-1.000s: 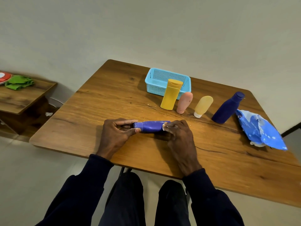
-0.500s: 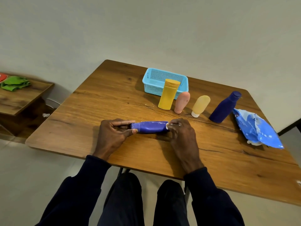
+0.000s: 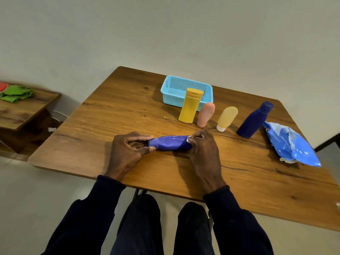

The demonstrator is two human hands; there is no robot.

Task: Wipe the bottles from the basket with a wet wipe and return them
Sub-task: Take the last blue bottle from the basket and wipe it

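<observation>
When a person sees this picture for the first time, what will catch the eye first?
The purple bottle lying at centre, gripped at its ends by the left hand and the right hand. Behind it, four bottles stand in a row, from the yellow bottle to the dark blue bottle, before a light blue basket.

No text here that I can actually read, tbh. The purple bottle [image 3: 171,143], gripped at its ends by the left hand [image 3: 127,152] and right hand [image 3: 204,153], has a few pale marks near the cap end, too blurry to tell if they're letters. The blue wipes pack [image 3: 290,146], well off to the right of the grip, shows white dots and pale smudges of print, all unreadable.
</observation>
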